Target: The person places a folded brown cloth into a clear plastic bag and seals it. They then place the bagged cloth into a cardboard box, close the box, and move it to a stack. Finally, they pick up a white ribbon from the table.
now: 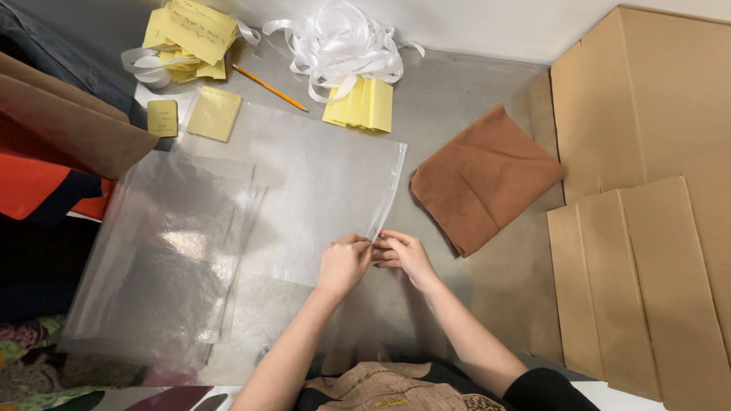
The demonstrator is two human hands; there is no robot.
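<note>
Pinching clear plastic bag (304, 190) edge, both hands (373, 255) beside folded brown cloth (483, 179)

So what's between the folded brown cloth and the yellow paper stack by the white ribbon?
In the head view, only bare grey table lies between the folded brown cloth and the yellow paper stack.

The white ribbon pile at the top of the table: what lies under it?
Under the white ribbon pile, a stack of yellow paper slips sticks out at its lower edge, resting on the grey table. How far the slips reach beneath the ribbon is covered.
</note>
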